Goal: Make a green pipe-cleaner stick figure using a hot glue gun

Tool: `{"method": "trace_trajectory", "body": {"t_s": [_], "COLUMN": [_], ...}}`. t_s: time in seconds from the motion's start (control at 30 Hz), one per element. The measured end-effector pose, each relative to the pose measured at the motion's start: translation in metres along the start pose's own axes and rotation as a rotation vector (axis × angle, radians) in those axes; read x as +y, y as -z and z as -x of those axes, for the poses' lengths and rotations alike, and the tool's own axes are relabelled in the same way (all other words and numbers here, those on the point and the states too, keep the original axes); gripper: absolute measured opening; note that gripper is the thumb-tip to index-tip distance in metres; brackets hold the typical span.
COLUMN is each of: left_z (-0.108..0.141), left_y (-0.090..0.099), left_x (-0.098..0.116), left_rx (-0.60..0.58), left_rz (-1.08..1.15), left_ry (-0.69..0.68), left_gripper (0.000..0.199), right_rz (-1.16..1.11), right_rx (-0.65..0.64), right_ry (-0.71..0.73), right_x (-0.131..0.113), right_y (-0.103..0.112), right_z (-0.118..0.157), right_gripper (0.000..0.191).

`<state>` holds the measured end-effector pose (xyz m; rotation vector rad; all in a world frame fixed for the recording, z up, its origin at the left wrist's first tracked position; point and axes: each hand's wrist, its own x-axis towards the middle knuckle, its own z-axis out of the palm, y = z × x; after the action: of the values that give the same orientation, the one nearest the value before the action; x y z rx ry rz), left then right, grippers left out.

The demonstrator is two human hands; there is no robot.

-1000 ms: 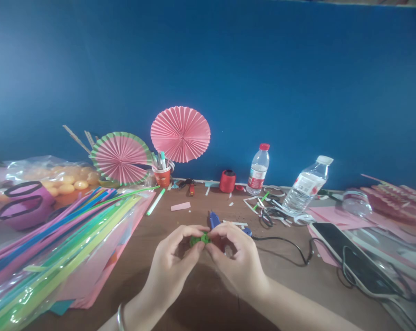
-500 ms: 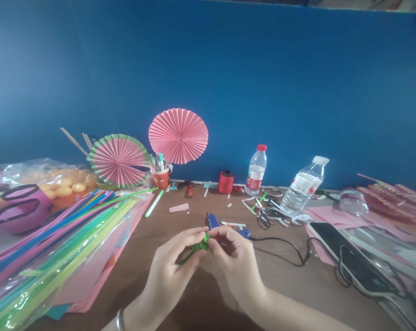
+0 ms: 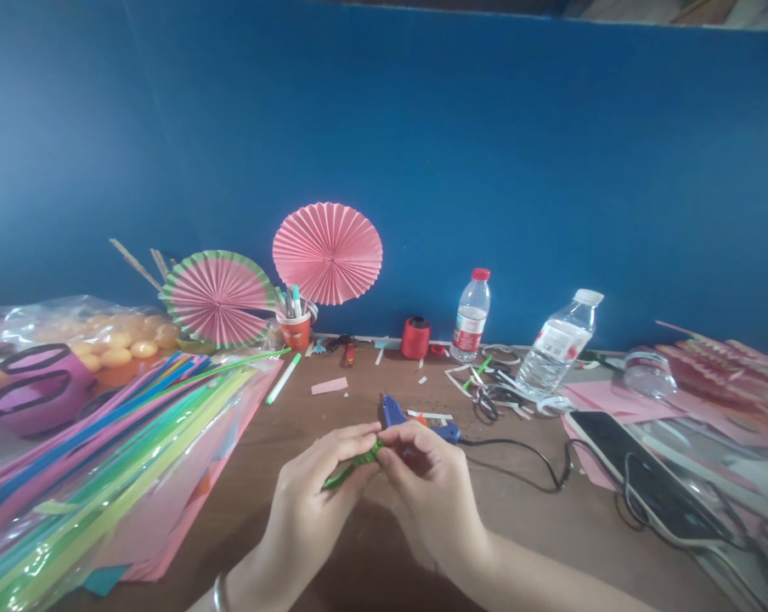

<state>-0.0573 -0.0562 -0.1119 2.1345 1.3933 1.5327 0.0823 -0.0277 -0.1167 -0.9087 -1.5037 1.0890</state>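
Observation:
A small coiled green pipe cleaner (image 3: 364, 455) is pinched between my two hands above the middle of the table. My left hand (image 3: 317, 480) grips it between thumb and fingers, and a straight green tail sticks out toward its palm. The fingertips of my right hand (image 3: 432, 480) are closed on the coil's right end, close against the left fingertips. Part of the coil is hidden by the fingers. Just beyond my hands lies a blue glue gun (image 3: 393, 412), its black cord (image 3: 537, 450) running off to the right.
Bagged coloured pipe cleaners (image 3: 116, 442) lie at left beside pink paper fans (image 3: 326, 253) and a red cup of markers (image 3: 294, 331). Along the back stand a red ribbon spool (image 3: 415, 340) and water bottles (image 3: 470, 319). Scissors (image 3: 487, 406) and a phone (image 3: 652, 476) lie at right.
My fingers have shifted slightly around the green pipe cleaner. More of its tail now shows by my left palm, and less of the coil's end shows between the fingertips.

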Motion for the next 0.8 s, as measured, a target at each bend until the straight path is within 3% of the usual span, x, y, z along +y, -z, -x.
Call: {"method": "trace_trajectory", "body": {"t_s": [0.3, 0.8], "left_z": [0.0000, 0.0028], "left_y": [-0.0021, -0.0014], "left_x": [0.0014, 0.0065], "left_rx": [0.044, 0.029], "left_rz": [0.011, 0.043], "left_ry": [-0.005, 0.008], "left_gripper": [0.018, 0.022], "right_rz": [-0.007, 0.203], "right_rx": [0.051, 0.043], "right_ry": [0.091, 0.339], "right_x": [0.0044, -0.0035], "right_y": [-0.0004, 0.0049], "right_z": [0.0039, 0.0056], "right_gripper": [0.006, 0.010]}}
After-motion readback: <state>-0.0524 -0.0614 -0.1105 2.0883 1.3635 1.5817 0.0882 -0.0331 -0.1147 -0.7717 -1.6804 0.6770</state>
